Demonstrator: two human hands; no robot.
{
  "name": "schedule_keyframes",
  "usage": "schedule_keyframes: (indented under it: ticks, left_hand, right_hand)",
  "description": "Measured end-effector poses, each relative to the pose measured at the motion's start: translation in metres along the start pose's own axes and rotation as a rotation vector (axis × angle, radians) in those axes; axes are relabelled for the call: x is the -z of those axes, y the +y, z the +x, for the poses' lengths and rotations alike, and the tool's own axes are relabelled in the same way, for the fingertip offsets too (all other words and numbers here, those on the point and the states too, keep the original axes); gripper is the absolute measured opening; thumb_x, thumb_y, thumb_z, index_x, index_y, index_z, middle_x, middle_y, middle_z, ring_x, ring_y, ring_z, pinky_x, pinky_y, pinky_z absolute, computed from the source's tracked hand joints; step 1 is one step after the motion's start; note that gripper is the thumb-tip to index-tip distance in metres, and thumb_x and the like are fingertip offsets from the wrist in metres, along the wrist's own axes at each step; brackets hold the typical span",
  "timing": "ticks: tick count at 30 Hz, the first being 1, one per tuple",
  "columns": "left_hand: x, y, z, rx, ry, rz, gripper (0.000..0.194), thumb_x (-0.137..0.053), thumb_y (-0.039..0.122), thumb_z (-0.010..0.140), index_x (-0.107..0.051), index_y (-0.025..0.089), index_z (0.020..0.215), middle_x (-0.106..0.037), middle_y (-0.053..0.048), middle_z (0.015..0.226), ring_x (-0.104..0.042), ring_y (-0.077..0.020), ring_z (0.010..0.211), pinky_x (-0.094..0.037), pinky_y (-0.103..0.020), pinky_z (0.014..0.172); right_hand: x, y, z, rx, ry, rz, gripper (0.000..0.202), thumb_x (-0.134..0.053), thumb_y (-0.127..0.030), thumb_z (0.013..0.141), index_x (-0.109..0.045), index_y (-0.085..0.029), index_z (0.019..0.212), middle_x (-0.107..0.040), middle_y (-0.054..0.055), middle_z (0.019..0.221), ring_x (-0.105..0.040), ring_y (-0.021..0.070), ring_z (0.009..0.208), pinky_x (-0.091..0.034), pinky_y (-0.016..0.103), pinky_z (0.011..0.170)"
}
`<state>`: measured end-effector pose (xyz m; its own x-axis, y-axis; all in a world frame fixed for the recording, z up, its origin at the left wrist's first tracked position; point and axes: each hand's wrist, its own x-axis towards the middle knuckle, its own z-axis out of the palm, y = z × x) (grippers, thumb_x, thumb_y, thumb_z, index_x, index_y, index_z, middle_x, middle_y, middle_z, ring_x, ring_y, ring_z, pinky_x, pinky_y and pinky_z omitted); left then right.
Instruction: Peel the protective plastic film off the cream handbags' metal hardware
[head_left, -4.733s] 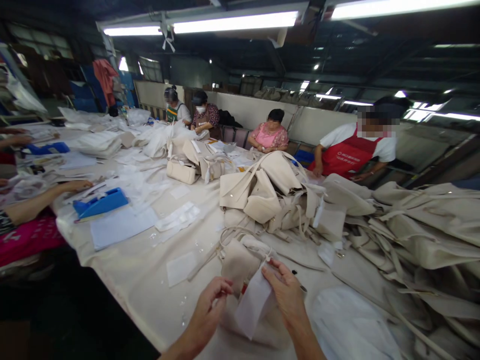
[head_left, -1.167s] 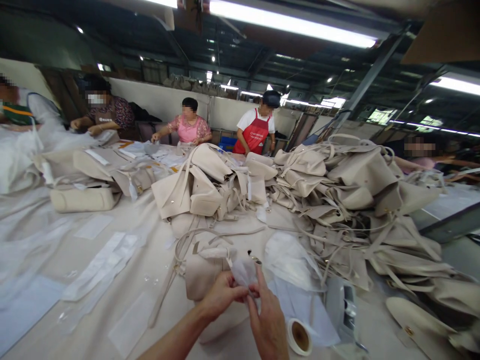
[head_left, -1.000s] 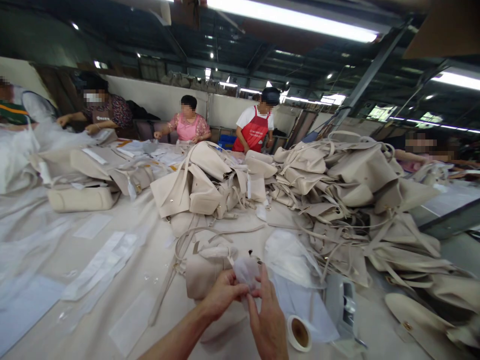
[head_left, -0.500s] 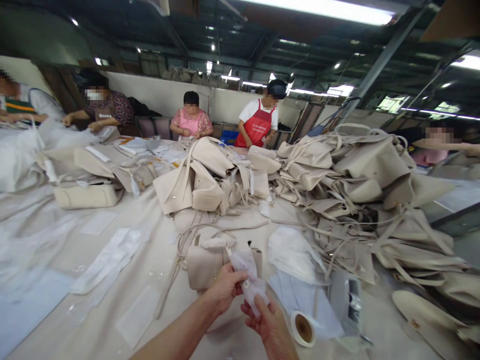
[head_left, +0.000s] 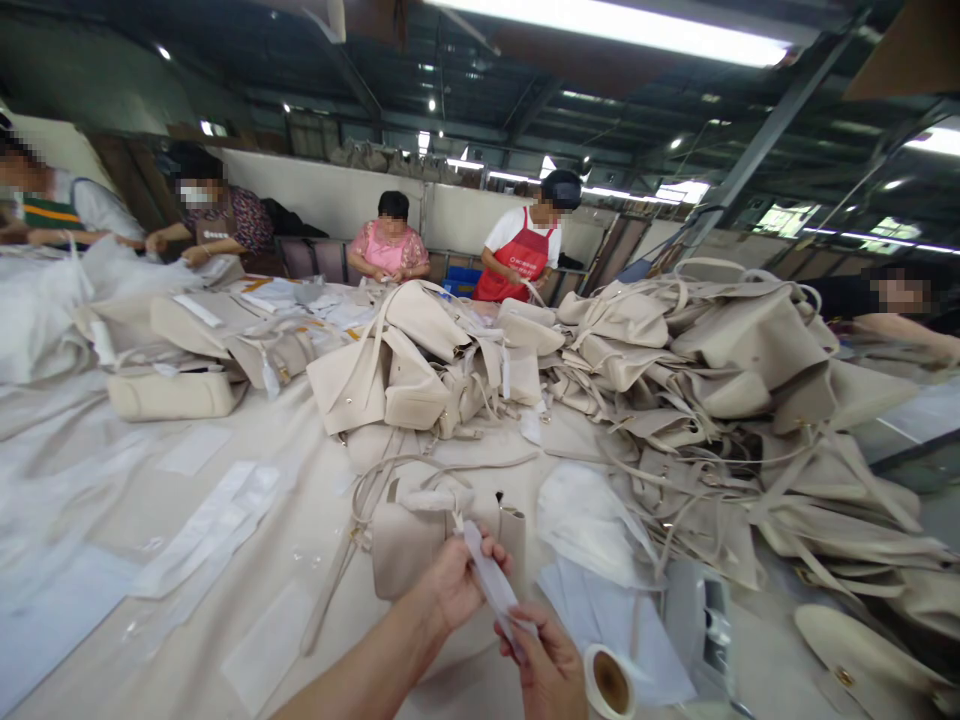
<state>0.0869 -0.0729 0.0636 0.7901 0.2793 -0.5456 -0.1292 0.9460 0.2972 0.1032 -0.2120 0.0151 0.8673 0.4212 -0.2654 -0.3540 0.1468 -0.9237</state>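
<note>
A narrow strip of thin white wrapping paper point(head_left: 491, 577) runs between my two hands. My left hand point(head_left: 463, 582) pinches its upper part, close to the front of a beige handbag point(head_left: 405, 550). The strip's lower end is gripped by my right hand point(head_left: 541, 650), fingers closed round it. At the top, the strip meets a small pale tab on the handbag; whether something is wrapped inside cannot be seen. The handbag stands upright on the cloth-covered table, its handle wrapped in white and its strap trailing to the left.
Beige handbags point(head_left: 720, 350) are heaped at the right and centre. Near my right hand are a tape roll point(head_left: 609, 682), a grey tape dispenser point(head_left: 697, 625), and white sheets point(head_left: 615, 620). White paper strips point(head_left: 210, 530) lie left. Several co-workers, one in a red apron point(head_left: 517, 260), work across the table.
The paper, wider and looser before, is now folded into a narrow strip. My left hand has turned and moved slightly up the paper; my right hand has shifted a little lower.
</note>
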Motion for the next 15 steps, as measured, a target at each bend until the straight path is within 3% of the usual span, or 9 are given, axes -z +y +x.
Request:
schedule_keyframes:
  ticks: [3, 5, 7, 9, 11, 13, 15]
  left_hand:
    - [-0.005, 0.013, 0.006, 0.022, 0.008, -0.081, 0.022, -0.045, -0.002, 0.072, -0.053, 0.017, 0.067, -0.046, 0.005, 0.050, -0.055, -0.0110, 0.052, -0.052, -0.031, 0.078]
    - [-0.003, 0.022, 0.005, 0.031, -0.011, -0.111, 0.021, -0.045, -0.002, 0.071, -0.058, 0.015, 0.072, -0.056, 0.000, 0.058, -0.061, -0.0136, 0.061, -0.051, -0.036, 0.084]
    - [0.004, 0.029, -0.003, 0.047, -0.112, -0.106, 0.021, -0.051, 0.002, 0.070, -0.063, 0.010, 0.085, -0.068, -0.010, 0.079, -0.066, -0.0205, 0.082, -0.049, -0.040, 0.089]
    - [0.014, 0.032, -0.015, 0.047, -0.257, -0.049, 0.030, -0.059, 0.010, 0.066, -0.065, 0.007, 0.096, -0.069, -0.017, 0.101, -0.064, -0.0257, 0.098, -0.047, -0.040, 0.089]
    - [0.023, 0.030, -0.026, -0.011, -0.335, 0.082, 0.038, -0.068, 0.016, 0.063, -0.066, 0.009, 0.100, -0.068, -0.015, 0.108, -0.063, -0.0238, 0.096, -0.047, -0.035, 0.084]
    - [0.028, 0.026, -0.033, -0.117, -0.275, 0.270, 0.039, -0.075, 0.024, 0.062, -0.067, 0.012, 0.098, -0.069, -0.011, 0.103, -0.062, -0.0192, 0.084, -0.046, -0.031, 0.076]
    - [0.028, 0.021, -0.033, -0.223, -0.107, 0.484, 0.034, -0.076, 0.032, 0.062, -0.068, 0.013, 0.088, -0.070, -0.008, 0.090, -0.059, -0.0150, 0.070, -0.042, -0.027, 0.065]
  right_hand:
    - [0.002, 0.003, -0.001, 0.159, -0.074, -0.099, 0.019, -0.079, -0.041, 0.065, -0.075, -0.022, 0.066, -0.067, 0.001, 0.068, -0.061, 0.0157, 0.063, -0.051, 0.026, 0.061]
    - [-0.001, 0.002, -0.001, 0.213, -0.079, -0.142, 0.016, -0.077, -0.039, 0.068, -0.076, -0.024, 0.069, -0.066, 0.001, 0.070, -0.061, 0.0155, 0.065, -0.051, 0.026, 0.064]
    - [-0.006, 0.001, 0.001, 0.215, -0.109, -0.179, 0.016, -0.076, -0.040, 0.070, -0.077, -0.024, 0.072, -0.067, 0.002, 0.071, -0.062, 0.0169, 0.067, -0.052, 0.027, 0.064]
    - [-0.010, 0.000, 0.005, 0.231, -0.129, -0.205, 0.017, -0.075, -0.041, 0.071, -0.077, -0.024, 0.074, -0.068, 0.002, 0.072, -0.063, 0.0178, 0.068, -0.053, 0.028, 0.065]
    - [-0.013, 0.001, 0.009, 0.268, -0.127, -0.229, 0.018, -0.074, -0.042, 0.072, -0.077, -0.024, 0.074, -0.068, 0.003, 0.073, -0.063, 0.0182, 0.068, -0.054, 0.028, 0.065]
    - [-0.015, 0.002, 0.011, 0.316, -0.130, -0.261, 0.019, -0.073, -0.043, 0.073, -0.077, -0.025, 0.074, -0.068, 0.003, 0.072, -0.064, 0.0188, 0.069, -0.053, 0.028, 0.064]
    - [-0.015, 0.002, 0.013, 0.370, -0.175, -0.321, 0.019, -0.071, -0.044, 0.074, -0.077, -0.026, 0.075, -0.068, 0.003, 0.071, -0.064, 0.0192, 0.068, -0.052, 0.027, 0.063]
